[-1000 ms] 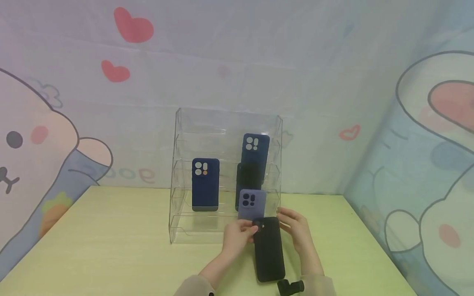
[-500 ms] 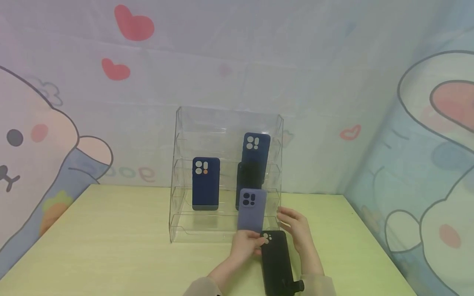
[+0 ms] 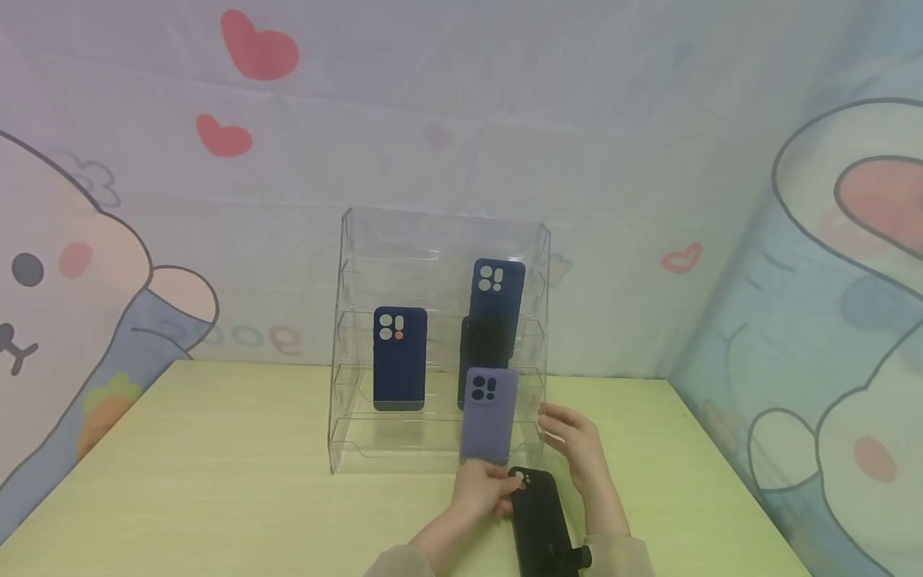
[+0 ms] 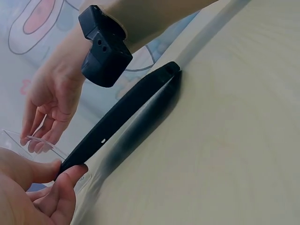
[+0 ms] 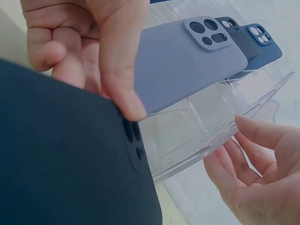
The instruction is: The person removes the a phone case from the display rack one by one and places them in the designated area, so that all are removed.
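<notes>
My left hand (image 3: 481, 490) pinches a black phone case (image 3: 539, 521) between thumb and fingers at its camera-cutout end. The case slants low over the table, its far end partly hidden behind my right wrist's camera. Just beyond the left fingers, a lavender phone case (image 3: 490, 417) stands in the bottom tier of a clear tiered display rack (image 3: 385, 458). My right hand (image 3: 575, 449) grips the rack's right side edge with its fingertips. In the right wrist view, the right hand (image 5: 262, 173) has bent fingers at that edge, while the black case (image 5: 65, 154) fills the lower left.
Higher in the rack stand a navy phone case (image 3: 400, 361) at left, a dark case (image 3: 476, 353) at right and a blue case (image 3: 499, 292) behind it. The pale table (image 3: 216, 465) extends around the rack, with a cartoon-printed curtain (image 3: 613, 160) behind.
My left hand has moved down and to the right with the black case, drawing it away from the lavender case and tipping it flatter. My right hand has stayed at the rack's side.
</notes>
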Demonstrator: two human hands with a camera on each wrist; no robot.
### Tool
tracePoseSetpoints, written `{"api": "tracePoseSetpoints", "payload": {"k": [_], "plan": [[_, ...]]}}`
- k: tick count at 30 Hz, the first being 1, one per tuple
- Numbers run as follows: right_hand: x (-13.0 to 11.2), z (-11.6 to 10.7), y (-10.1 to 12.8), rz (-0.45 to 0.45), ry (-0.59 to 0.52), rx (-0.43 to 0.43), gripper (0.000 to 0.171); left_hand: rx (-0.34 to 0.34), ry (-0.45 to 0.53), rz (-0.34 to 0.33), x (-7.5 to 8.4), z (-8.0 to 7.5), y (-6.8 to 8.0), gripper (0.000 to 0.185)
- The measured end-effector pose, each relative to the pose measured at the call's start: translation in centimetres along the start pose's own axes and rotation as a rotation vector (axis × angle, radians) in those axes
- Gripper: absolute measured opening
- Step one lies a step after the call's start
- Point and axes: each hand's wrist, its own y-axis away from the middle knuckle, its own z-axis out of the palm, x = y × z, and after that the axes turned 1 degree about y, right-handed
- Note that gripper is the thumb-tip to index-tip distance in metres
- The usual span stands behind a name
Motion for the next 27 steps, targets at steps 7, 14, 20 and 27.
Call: {"api": "tracePoseSetpoints", "payload": {"k": [7, 14, 20, 27], "plan": [[0.1, 0.0, -0.1, 0.0, -0.006, 0.002, 0.041, -0.004, -0.011, -0.014, -0.7, 0.3, -0.1, 0.026], [0.0, 0.1, 0.1, -0.004, -0.003, 0.0, 0.041, 0.0, -0.074, 0.011, -1.1, 0.2, -0.1, 0.019], [0.1, 0.0, 0.1, -0.011, 0.006, -0.004, 0.041, 0.001, -0.14, 0.028, -1.0, -0.1, 0.2, 0.014], [0.3, 0.0, -0.3, -0.012, 0.001, 0.004, 0.04, 0.005, -0.232, 0.08, -0.3, -0.4, 0.8, 0.014]]}}
